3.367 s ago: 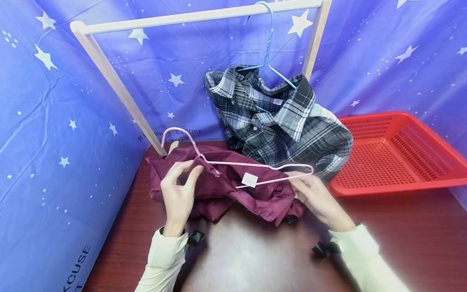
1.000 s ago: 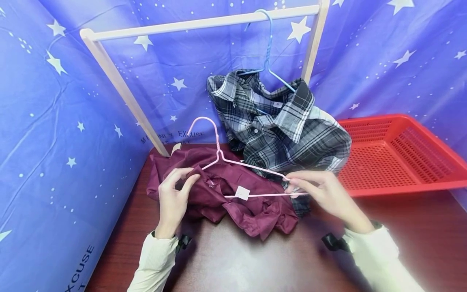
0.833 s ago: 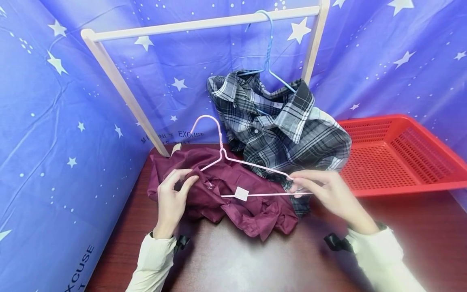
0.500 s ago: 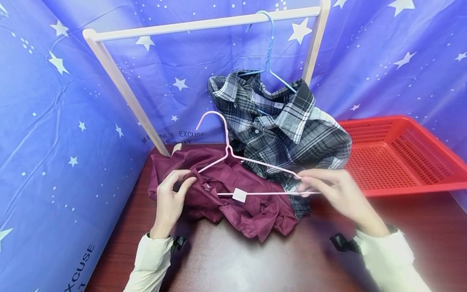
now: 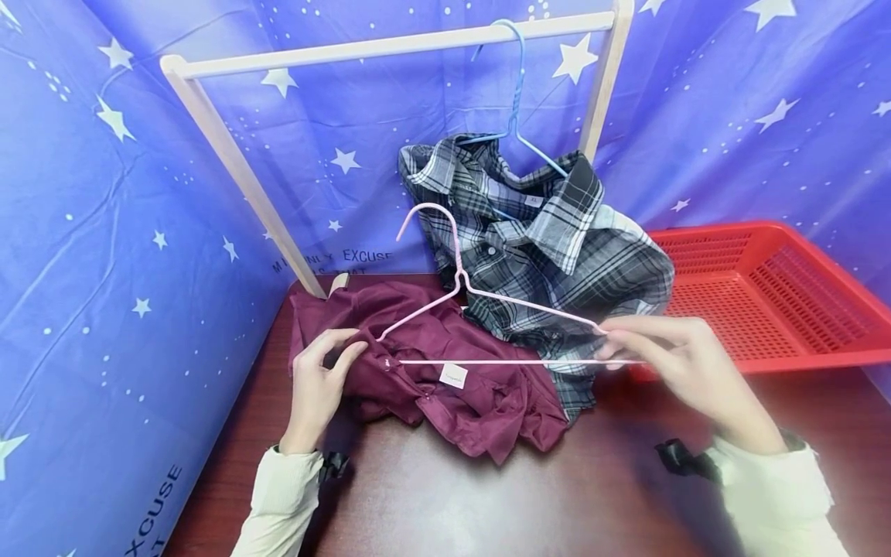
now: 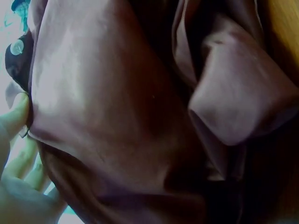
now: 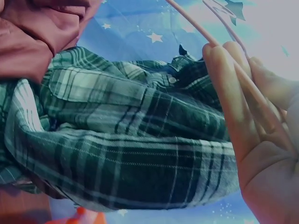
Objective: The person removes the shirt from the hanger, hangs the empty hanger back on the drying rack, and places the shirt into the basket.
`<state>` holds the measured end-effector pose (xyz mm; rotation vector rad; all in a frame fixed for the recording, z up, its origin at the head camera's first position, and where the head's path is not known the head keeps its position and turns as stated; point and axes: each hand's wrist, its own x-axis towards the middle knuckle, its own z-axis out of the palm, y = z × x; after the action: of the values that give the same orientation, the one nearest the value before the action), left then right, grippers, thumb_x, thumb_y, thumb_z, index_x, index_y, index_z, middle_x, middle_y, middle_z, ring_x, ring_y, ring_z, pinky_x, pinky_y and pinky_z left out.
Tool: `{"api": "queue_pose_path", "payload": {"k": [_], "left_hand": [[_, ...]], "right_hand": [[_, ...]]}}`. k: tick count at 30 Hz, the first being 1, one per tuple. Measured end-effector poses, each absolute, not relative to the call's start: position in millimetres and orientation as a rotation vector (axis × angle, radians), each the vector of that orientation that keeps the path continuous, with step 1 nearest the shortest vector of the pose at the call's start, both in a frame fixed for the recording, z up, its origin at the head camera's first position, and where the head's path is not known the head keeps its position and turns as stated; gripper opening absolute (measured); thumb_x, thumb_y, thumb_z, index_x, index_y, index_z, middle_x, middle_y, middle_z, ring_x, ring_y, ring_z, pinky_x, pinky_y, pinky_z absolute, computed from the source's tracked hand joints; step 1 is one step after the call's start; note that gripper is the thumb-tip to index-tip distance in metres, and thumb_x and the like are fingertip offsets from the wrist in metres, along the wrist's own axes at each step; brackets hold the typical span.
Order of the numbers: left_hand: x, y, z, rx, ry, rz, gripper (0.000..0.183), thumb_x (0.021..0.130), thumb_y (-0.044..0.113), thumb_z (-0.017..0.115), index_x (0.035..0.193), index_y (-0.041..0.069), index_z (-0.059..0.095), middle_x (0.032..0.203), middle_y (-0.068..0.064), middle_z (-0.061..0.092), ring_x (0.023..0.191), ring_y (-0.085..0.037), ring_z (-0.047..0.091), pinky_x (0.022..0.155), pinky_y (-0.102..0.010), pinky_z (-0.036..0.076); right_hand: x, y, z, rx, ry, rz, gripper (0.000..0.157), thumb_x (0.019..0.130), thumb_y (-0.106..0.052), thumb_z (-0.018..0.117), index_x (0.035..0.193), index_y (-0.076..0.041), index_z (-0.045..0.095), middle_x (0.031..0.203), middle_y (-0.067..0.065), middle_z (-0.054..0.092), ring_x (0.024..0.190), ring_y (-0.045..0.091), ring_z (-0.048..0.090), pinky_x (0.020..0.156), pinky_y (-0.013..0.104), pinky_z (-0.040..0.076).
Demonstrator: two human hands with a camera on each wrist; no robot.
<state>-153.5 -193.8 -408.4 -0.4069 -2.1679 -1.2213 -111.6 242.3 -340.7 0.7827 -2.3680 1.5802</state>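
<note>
We log the pink hanger (image 5: 501,362) lying 9-to-3 o'clock, right hand (image 5: 685,363) gripping its 3 o'clock end, far tip hidden by the maroon shirt (image 5: 473,336) that the left hand (image 5: 316,387) pinches at 9.

"EXCUSE" left of centre and a cropped "XCUSE" at lower left stand on the blue curtain (image 5: 376,116); the label (image 5: 534,201) inside the plaid shirt (image 5: 616,271) reads "XL"; print on the white tag (image 5: 453,376) of the maroon shirt (image 5: 480,418) is illegible

We see our left hand (image 6: 21,193) pinching the edge of a purplish-brown shirt (image 6: 103,93), a pale button (image 6: 17,47) at upper left, brown table (image 6: 284,28) at upper right.
</note>
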Motion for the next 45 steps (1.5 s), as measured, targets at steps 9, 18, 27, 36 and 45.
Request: {"api": "queue_pose_path", "payload": {"k": [9,18,27,36,45], "left_hand": [[-157.7,-199.7,-415.6,-0.264,-2.172,-1.263,0.014,0.083,0.004,0.077,0.096,0.005,0.076,0.087,-0.009,0.076,0.082,0.011,0.060,0.076,-0.009,0.048],[-169.2,-203.5,-420.4,-0.176,-2.235,-1.314,0.015,0.086,0.014,0.077,0.098,0.006,0.075,0.085,-0.010,0.076,0.075,0.010,0.062,0.071,-0.008,0.047],[-176.1,-205.3,-429.2,-0.094,-2.379,-1.299,0.019,0.085,0.016,0.078,0.101,0.005,0.076,0.094,-0.009,0.077,0.081,0.004,0.065,0.072,-0.005,0.047],[-178.5,-210.9,-431.4,-0.111,-2.432,-1.250,0.022,0.088,0.021,0.076,0.106,0.010,0.077,0.100,-0.005,0.077,0.086,-0.003,0.069,0.075,-0.006,0.047],[-195.8,-223.7,-404.8,-0.075,-2.240,-1.238,0.024,0.090,0.023,0.074,0.109,0.008,0.075,0.101,-0.008,0.076,0.080,0.014,0.060,0.075,-0.010,0.045]], "right_hand": [[-108.9,251.3,-338.2,0.786,-2.336,1.606,0.028,0.091,0.018,0.054,0.116,0.011,0.065,0.088,0.008,0.076,0.078,0.016,0.074,0.072,0.026,0.058],[-106.5,258.3,-335.9,0.692,-2.345,1.568,0.027,0.091,0.016,0.056,0.116,0.011,0.066,0.087,0.007,0.076,0.078,0.015,0.074,0.068,0.028,0.058],[-103.9,262.4,-335.4,0.615,-2.320,1.630,0.029,0.092,0.014,0.057,0.120,0.011,0.064,0.087,0.007,0.076,0.078,0.017,0.075,0.067,0.029,0.058],[-105.8,262.6,-339.7,0.664,-2.258,1.681,0.029,0.091,0.017,0.055,0.118,0.014,0.064,0.086,0.008,0.076,0.077,0.017,0.074,0.066,0.028,0.057],[-107.5,260.8,-340.5,0.641,-2.287,1.638,0.028,0.092,0.015,0.055,0.118,0.013,0.064,0.086,0.007,0.076,0.077,0.014,0.074,0.066,0.028,0.057]]}}
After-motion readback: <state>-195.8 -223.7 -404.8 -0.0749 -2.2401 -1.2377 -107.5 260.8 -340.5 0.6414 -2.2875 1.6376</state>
